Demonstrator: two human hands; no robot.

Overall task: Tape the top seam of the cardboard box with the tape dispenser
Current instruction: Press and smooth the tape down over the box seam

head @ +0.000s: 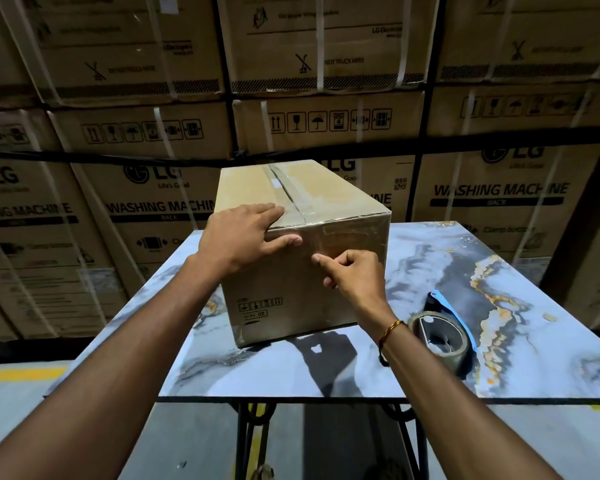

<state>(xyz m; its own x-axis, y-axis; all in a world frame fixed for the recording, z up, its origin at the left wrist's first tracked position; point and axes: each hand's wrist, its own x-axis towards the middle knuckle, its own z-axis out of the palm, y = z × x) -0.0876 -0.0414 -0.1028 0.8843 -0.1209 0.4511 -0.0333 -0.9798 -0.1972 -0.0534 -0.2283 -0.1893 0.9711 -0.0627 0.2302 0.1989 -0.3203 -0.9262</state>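
Note:
A long brown cardboard box (333, 188) stands on the marble-patterned table (534, 327). Clear tape runs along its top seam and folds down over the near face. My left hand (243, 237) lies flat on the box's near top-left corner, fingers spread, thumb on the front face. My right hand (352, 271) presses on the front face, index finger pointing left against the tape end, the other fingers curled. The tape dispenser (442, 332), blue and black with a roll of tape, lies on the table to the right of the box; neither hand touches it.
Stacked washing-machine cartons (499, 195) form a wall right behind the table. The table's near edge (291, 398) sits on a black metal frame. The floor below shows yellow lines (21, 374) at left.

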